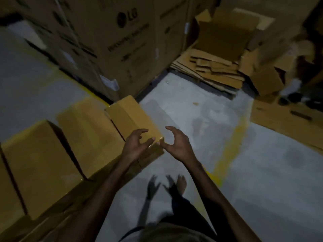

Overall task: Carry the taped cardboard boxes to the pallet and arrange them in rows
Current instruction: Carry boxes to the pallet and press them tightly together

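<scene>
dim warehouse, concrete floor (201, 119), motion blur throughout. row of taped cardboard boxes along the left side: end box (132, 117) at the right end of the row, second box (87, 128) just beside it with a thin dark seam between, third box (38, 154) past a wider dark gap, sliver of a fourth box (7, 198) at the frame edge. cannot tell what is under the row.

left hand (135, 145) over the near right corner of the end box, fingers spread and half-curved, nothing gripped; contact with the top unclear. right hand (176, 144) just off that same corner, over bare floor, fingers fanned and hooked, thumb tip close to the box edge, also empty.

hand shadows (153, 186) on the concrete below, bare foot (181, 182) beside them. behind the row: tall printed cartons (113, 41) with lg logo. further right: stack of flattened cardboard (215, 72), open carton (225, 35) above it. yellow floor line (229, 145) right of the hands.
</scene>
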A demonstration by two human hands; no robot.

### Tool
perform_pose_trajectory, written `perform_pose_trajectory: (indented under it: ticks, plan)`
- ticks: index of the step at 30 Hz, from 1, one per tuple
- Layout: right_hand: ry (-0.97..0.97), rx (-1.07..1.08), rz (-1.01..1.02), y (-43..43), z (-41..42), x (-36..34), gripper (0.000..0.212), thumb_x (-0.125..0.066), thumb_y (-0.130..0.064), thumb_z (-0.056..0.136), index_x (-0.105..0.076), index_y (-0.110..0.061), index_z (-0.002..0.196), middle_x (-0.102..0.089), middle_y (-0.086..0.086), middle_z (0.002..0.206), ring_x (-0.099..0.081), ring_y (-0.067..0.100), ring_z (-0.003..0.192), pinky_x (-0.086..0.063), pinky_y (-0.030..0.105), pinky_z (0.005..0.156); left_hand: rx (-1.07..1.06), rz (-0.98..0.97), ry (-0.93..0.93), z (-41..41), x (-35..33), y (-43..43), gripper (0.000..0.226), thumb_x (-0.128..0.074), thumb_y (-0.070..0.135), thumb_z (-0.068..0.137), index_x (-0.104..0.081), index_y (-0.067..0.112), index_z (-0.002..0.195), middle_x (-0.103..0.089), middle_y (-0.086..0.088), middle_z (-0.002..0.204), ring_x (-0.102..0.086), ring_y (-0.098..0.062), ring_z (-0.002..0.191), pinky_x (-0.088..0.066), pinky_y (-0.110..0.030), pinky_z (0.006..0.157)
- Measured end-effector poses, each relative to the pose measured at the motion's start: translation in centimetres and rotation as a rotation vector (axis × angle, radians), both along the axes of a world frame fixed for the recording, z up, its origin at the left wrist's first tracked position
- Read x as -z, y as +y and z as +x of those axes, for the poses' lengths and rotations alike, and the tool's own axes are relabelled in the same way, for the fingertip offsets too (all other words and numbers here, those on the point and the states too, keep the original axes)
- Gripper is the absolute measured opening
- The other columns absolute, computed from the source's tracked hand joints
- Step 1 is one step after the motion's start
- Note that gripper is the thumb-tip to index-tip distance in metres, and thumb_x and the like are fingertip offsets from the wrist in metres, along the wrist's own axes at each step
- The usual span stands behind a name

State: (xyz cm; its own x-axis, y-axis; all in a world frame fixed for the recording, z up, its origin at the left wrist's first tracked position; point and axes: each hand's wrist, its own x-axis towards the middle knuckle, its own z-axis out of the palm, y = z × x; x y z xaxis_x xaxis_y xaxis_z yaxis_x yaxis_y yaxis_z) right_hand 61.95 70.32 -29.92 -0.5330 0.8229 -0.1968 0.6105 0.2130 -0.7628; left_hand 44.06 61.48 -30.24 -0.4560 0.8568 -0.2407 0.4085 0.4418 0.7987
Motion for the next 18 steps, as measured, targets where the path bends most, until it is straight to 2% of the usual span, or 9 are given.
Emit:
perform_pose_trajectory:
  ticks: [3, 6, 10, 15, 18]
  plan:
    - [0.002, -0.091, -0.032, 5.1, -4.1, 0.1, 0.07, -0.081, -0.045, 0.085, -0.051, -0.03, 0.147, -0.055, -0.002, 0.148, -0.051, 0.019, 0.135, -0.042, 0.033, 0.11, -0.163, -0.012, -0.016, -3.3, -0.5, 2.8, 0.051, -0.076, 0.044, 0.09, -0.063, 0.023, 0.135, -0.058, 0.002, 0.142, -0.059, -0.017, 0.115, -0.044, -0.027, 0.081]
    - [-0.072, -0.211, -0.049, 9.1, -9.1, 1.1, 0.067, -0.079, -0.047, 0.085, -0.051, -0.031, 0.145, -0.057, -0.002, 0.145, -0.052, 0.021, 0.134, -0.046, 0.034, 0.105, -0.33, -0.002, -0.009, -6.6, -0.3, 4.3, 0.049, -0.078, 0.04, 0.09, -0.064, 0.022, 0.134, -0.06, 0.002, 0.129, -0.057, -0.012, 0.106, -0.05, -0.03, 0.089]
    - [-0.122, -0.424, -0.069, 10.5, -16.5, 1.9, 0.066, -0.075, -0.047, 0.089, -0.048, -0.031, 0.147, -0.053, -0.002, 0.148, -0.048, 0.022, 0.136, -0.045, 0.034, 0.102, -0.515, -0.034, -0.02, -10.6, 1.1, 2.4, 0.052, -0.078, 0.045, 0.089, -0.063, 0.025, 0.135, -0.058, 0.001, 0.144, -0.058, -0.017, 0.119, -0.045, -0.028, 0.081]
    - [-0.142, -0.525, -0.135, 8.3, -26.2, 3.9, 0.064, -0.073, -0.045, 0.091, -0.046, -0.031, 0.148, -0.048, -0.005, 0.154, -0.042, 0.02, 0.14, -0.042, 0.034, 0.104, -0.689, -0.129, -0.05, -17.3, 3.5, -0.6, 0.05, -0.076, 0.046, 0.09, -0.065, 0.022, 0.133, -0.058, -0.002, 0.145, -0.058, -0.024, 0.126, -0.044, -0.028, 0.079]
    - [-0.179, -0.546, -0.178, 6.3, -30.7, 6.0, 0.062, -0.074, -0.04, 0.092, -0.047, -0.03, 0.147, -0.049, -0.006, 0.151, -0.047, 0.008, 0.118, -0.04, 0.028, 0.092, -0.746, -0.194, -0.094, -21.9, 6.2, -2.8, 0.052, -0.075, 0.044, 0.092, -0.065, 0.016, 0.134, -0.06, -0.008, 0.144, -0.059, -0.028, 0.125, -0.047, -0.033, 0.088]
